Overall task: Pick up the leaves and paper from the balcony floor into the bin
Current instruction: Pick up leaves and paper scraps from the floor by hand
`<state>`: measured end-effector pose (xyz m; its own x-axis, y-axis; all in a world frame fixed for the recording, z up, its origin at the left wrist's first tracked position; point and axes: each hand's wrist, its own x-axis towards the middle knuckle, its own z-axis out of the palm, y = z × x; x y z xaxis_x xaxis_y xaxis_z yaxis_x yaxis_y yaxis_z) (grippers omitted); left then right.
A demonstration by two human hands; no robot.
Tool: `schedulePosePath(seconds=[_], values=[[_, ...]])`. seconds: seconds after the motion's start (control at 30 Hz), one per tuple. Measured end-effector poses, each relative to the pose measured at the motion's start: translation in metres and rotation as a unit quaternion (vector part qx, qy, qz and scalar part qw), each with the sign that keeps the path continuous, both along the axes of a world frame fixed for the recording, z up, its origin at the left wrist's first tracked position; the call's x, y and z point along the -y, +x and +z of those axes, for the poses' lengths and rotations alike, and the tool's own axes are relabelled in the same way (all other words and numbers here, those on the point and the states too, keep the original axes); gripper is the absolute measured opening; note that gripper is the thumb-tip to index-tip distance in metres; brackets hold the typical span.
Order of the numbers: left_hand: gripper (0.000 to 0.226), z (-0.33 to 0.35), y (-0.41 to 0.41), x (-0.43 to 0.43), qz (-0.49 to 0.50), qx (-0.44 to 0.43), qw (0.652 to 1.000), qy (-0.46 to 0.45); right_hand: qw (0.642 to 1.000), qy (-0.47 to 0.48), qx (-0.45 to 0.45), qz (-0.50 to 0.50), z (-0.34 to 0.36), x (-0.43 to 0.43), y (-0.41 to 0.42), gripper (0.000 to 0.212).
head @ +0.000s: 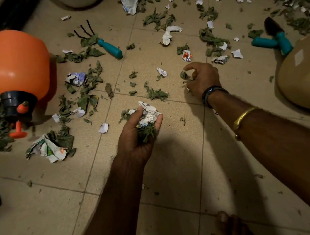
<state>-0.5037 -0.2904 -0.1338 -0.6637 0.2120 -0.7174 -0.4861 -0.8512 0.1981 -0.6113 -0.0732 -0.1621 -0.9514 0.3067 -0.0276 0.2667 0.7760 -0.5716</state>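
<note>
Across the tiled floor (176, 173), leaves (156, 94) and paper (167, 36) are lying scattered; the left grip (137, 136) is cupping an overfull wad (149, 114) of both, the right grip (202, 79) is pinching one leaf (183, 74). Adding more is likely risking spills, since the crumpled paper is bulging loosely past the fingers (159, 119)
</note>
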Motion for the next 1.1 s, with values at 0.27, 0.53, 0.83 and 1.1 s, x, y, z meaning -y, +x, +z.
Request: schedulePosePath(seconds=[0.27, 0.53, 0.83, 1.1], values=[[0.036, -0.002, -0.008, -0.005, -0.002, 0.002, 1.000, -0.008, 0.983, 0.119, 0.056, 0.132, -0.005, 0.003, -0.007, 0.033], [0.043, -0.004, -0.002, -0.015, -0.010, 0.013, 1.000, -0.009, 0.995, -0.067, 0.053, 0.045, 0.003, 0.002, 0.045, 0.015], [0.045, -0.005, 0.010, -0.018, -0.013, 0.017, 1.000, 0.003, 0.939, -0.309, 0.092, -0.123, 0.010, -0.008, 0.103, 0.017], [0.032, 0.060, 0.045, -0.027, -0.023, -0.001, 1.000, 0.015, 0.834, -0.511, 0.088, -0.186, 0.092, 0.013, 0.136, 0.017]])
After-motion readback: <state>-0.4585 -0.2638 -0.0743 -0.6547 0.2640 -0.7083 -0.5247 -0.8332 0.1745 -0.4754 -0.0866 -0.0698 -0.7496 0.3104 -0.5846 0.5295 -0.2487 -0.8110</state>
